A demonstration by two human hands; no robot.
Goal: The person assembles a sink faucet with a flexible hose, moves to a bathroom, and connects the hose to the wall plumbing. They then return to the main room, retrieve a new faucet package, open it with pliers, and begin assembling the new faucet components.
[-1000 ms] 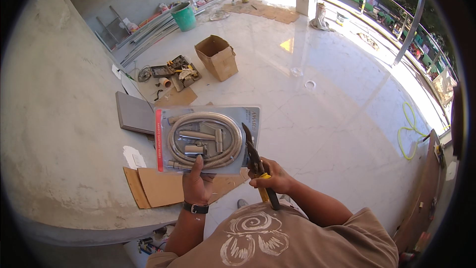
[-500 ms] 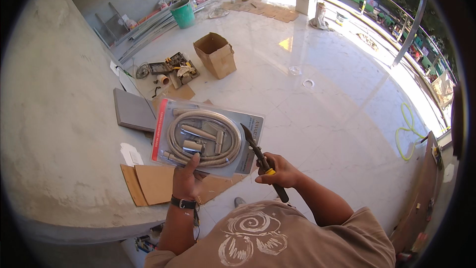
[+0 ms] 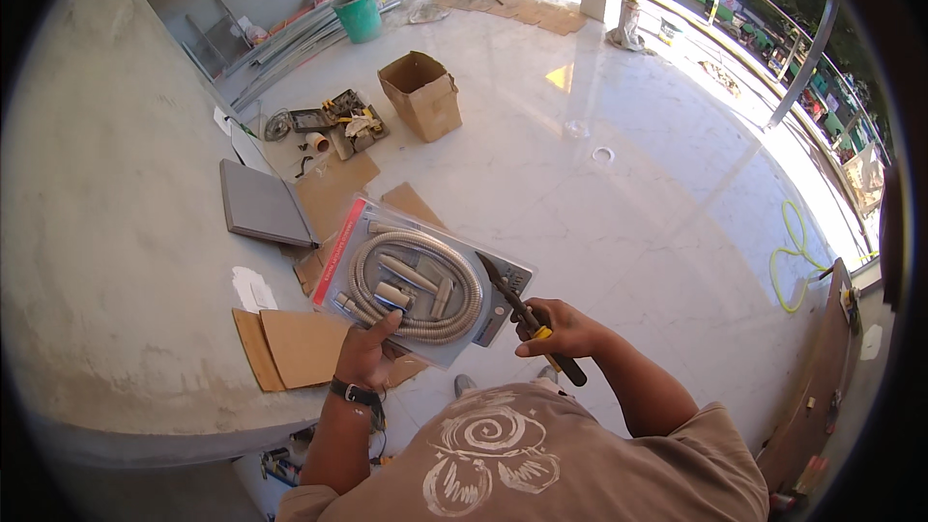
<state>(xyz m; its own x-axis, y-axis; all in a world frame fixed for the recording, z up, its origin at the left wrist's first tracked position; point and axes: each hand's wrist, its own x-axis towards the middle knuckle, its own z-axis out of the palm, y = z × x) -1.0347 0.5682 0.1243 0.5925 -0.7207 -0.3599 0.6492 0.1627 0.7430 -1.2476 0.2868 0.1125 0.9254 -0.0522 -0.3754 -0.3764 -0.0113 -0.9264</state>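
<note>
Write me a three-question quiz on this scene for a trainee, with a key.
1. Multiple choice: what lies coiled inside the pack?
A) an electric cable
B) a metal hose
C) a chain

2. True or false: the left hand holds the tool with black and yellow handles.

3. Fill in: of the green bucket and the cardboard box, the one nearer to the person is the ____.

Key:
1. B
2. False; the right hand holds it.
3. Cardboard box
</note>
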